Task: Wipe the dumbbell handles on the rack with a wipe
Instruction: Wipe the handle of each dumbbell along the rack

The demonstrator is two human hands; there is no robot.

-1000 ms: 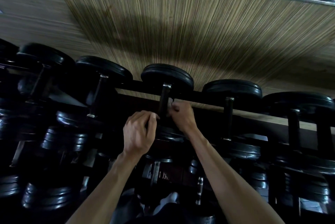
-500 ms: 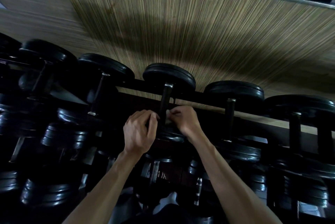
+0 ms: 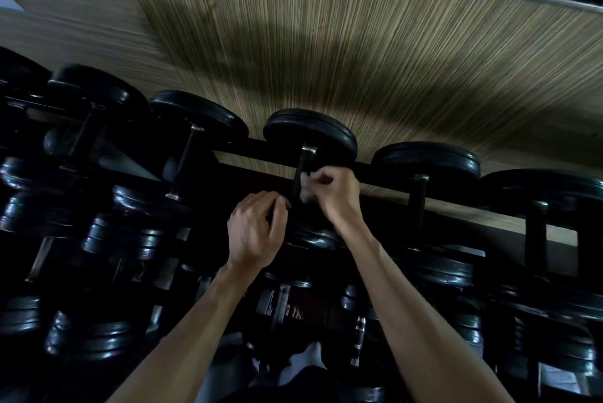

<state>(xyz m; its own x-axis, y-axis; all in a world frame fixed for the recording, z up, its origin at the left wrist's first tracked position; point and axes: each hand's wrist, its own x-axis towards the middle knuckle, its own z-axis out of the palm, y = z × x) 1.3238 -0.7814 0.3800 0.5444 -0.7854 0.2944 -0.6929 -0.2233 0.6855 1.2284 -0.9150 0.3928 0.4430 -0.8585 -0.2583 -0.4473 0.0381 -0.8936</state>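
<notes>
The right hand (image 3: 337, 193) is pinching a small white wipe (image 3: 306, 187) against the middle dumbbell's handle (image 3: 301, 171) on the rack (image 3: 254, 144). Just left of that handle, the left hand (image 3: 254, 233) is curling its fingers – whether they are gripping anything is unclear.

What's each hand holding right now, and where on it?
The right hand pinches a small crumpled white wipe by its edge, against the dark dumbbell handle. The left hand is curled beside the handle's lower end; whether it grips anything cannot be told.
</notes>
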